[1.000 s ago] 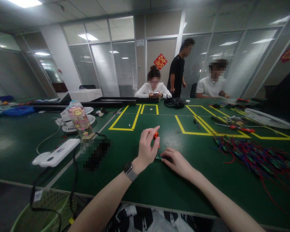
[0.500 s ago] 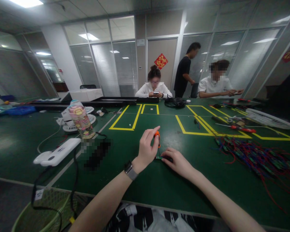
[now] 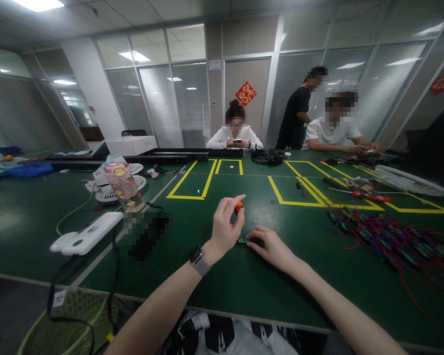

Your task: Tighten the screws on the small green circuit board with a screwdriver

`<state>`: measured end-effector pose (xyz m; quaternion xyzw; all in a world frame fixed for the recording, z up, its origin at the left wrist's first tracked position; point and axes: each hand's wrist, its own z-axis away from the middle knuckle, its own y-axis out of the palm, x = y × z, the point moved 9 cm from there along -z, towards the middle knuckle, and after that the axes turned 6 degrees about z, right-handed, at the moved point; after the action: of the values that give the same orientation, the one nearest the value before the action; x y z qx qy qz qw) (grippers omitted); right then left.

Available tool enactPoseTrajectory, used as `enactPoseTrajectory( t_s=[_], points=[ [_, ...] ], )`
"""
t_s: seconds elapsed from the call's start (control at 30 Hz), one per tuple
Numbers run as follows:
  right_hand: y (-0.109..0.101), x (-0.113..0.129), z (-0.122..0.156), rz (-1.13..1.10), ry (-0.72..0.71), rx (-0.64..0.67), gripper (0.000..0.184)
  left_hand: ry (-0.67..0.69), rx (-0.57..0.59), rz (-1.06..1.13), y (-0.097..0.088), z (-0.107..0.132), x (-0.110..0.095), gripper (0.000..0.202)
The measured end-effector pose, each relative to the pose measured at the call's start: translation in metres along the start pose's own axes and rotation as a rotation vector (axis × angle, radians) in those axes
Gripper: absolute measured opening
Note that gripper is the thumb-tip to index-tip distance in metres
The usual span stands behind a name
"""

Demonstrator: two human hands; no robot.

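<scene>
My left hand [image 3: 224, 227] is closed around the orange handle of a small screwdriver [image 3: 239, 207], held upright with its tip down on a small green circuit board [image 3: 243, 241] on the green table [image 3: 244, 291]. A grey watch sits on that wrist. My right hand [image 3: 270, 245] lies low on the table with its fingers pinched on the board's right end, holding it down. Both hands are in the middle of the view, touching the same small part.
A heap of red and blue wired boards [image 3: 388, 239] lies to the right. A drink bottle [image 3: 123, 182], a white device [image 3: 85, 234] and black cables sit to the left. Yellow tape boxes [image 3: 192, 185] mark the table. Three people are at the far side.
My hands and the screwdriver stay almost still. The standing person in black at the far side has walked to the right, behind the seated person in white.
</scene>
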<state>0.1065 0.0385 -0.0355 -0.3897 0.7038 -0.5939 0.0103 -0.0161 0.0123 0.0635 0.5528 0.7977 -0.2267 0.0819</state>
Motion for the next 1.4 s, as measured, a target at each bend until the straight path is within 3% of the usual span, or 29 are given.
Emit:
enactPoseTrajectory(
  t_s=[0.23, 0.57, 0.7, 0.9, 1.1, 1.3, 1.4],
  points=[
    [0.003, -0.010, -0.002, -0.161, 0.059, -0.019, 0.014, -0.016, 0.032, 0.010, 0.002, 0.001, 0.001, 0.032],
    [0.005, -0.012, -0.003, -0.157, 0.049, -0.021, 0.013, 0.025, -0.014, -0.021, 0.000, 0.000, -0.001, 0.031],
    [0.004, -0.010, -0.003, -0.163, 0.046, -0.026, 0.012, 0.031, 0.022, 0.017, 0.002, 0.001, -0.003, 0.034],
    [0.004, -0.009, -0.003, -0.168, 0.053, -0.022, 0.012, 0.001, -0.011, -0.024, -0.002, 0.000, 0.001, 0.028],
    [0.003, -0.008, -0.003, -0.160, 0.048, -0.017, 0.012, -0.041, 0.032, 0.055, 0.002, 0.000, 0.003, 0.030],
    [0.003, -0.008, -0.003, -0.145, 0.058, -0.003, 0.012, -0.044, -0.028, -0.007, -0.003, 0.000, 0.005, 0.020],
    [0.003, -0.009, -0.003, -0.151, 0.056, -0.008, 0.013, -0.063, 0.002, 0.020, -0.001, 0.000, 0.006, 0.026]
  ],
)
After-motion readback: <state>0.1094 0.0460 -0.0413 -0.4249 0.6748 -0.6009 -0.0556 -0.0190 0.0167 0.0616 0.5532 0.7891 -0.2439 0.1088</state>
